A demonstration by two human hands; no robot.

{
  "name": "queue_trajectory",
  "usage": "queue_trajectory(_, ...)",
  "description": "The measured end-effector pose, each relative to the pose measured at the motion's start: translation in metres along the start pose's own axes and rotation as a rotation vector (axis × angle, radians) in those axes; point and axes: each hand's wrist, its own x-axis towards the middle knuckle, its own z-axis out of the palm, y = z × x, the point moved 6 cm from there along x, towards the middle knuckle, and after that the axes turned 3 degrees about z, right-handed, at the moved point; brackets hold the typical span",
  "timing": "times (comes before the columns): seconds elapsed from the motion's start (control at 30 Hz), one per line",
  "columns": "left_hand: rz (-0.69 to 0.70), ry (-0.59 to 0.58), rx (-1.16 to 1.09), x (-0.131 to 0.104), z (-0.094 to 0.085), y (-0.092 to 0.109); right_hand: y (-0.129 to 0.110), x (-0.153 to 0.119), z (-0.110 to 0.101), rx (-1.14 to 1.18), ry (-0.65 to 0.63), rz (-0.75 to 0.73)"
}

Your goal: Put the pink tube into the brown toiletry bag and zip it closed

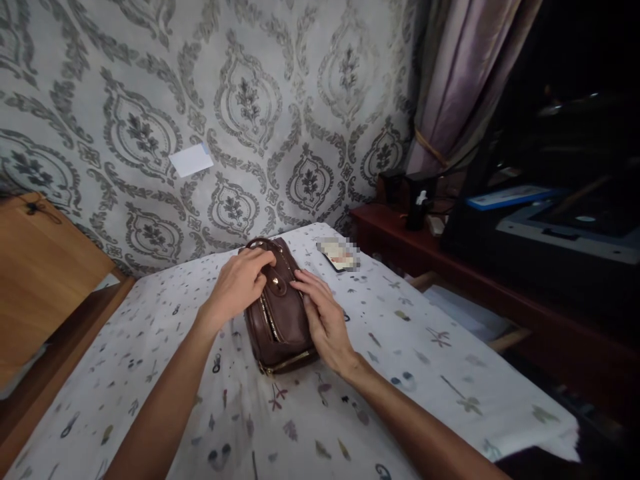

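Note:
A brown leather handbag (295, 320) with gold-coloured zippers lies on the patterned white cloth. My left hand (243, 283) is over its upper left part, fingers bent and closed against the leather beside a small tab with a gold stud (276, 283). Exactly what those fingertips pinch is hidden. Along the bag's right side rests my right hand (327, 320), its fingers stretched out and touching the leather. A gold zipper (270, 320) runs down the front, and another crosses the near end. The bag's handle (257, 241) shows at the far end.
Right of the bag lies a dark-edged flat object (340, 255), partly blurred out. A wooden board (50, 273) stands at left. Patterned wallpaper with a white card (191, 160) rises behind. At right, a reddish desk (387, 227) has an open drawer (465, 313) beside the cloth.

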Motion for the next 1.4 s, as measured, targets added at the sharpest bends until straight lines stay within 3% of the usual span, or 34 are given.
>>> queue_trajectory(0.17, -0.021, 0.032, -0.012, -0.002, 0.002, -0.003, 0.003, 0.001, -0.003, 0.062, 0.046, 0.026)
queue_trajectory(0.57, 0.086, -0.015, 0.076, -0.006, 0.006, 0.005, 0.005, 0.006, -0.011, 0.197, 0.037, 0.146)
queue_trajectory(0.8, 0.283, -0.091, 0.008, -0.027, 0.008, 0.038, 0.008, 0.007, -0.011, 0.226, 0.017, 0.168)
queue_trajectory(0.93, 0.193, -0.136, 0.028, -0.04, 0.015, 0.052, 0.009, 0.007, -0.011, 0.225, 0.012, 0.166)
queue_trajectory(1.07, 0.092, -0.1, 0.082, -0.046, 0.023, 0.057, 0.008, 0.007, -0.012, 0.194, 0.0, 0.164)
queue_trajectory(1.4, 0.091, -0.076, 0.087, -0.05, 0.026, 0.055, 0.008, 0.007, -0.013, 0.151, -0.012, 0.146)
